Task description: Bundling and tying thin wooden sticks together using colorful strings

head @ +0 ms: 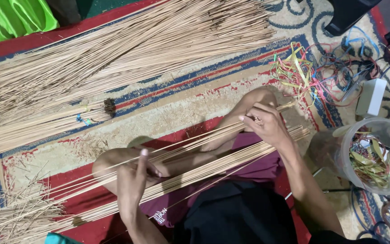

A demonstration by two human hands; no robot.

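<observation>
I sit cross-legged on a patterned carpet [168,106] with two bunches of thin pale sticks across my lap. My left hand [134,176] grips the upper bunch of sticks [190,144] near my left knee, thumb raised. My right hand [265,124] pinches the same upper bunch close to its right end, above my right knee. A thicker lower bunch of sticks [213,169] rests on my thighs, running from the lower left to the right.
A big pile of long sticks [113,49] covers the carpet at the top. A tied bundle [46,124] lies at the left. Coloured plastic strips [301,74] and a clear plastic tub [375,156] of strips sit at the right, beside a white box [372,96].
</observation>
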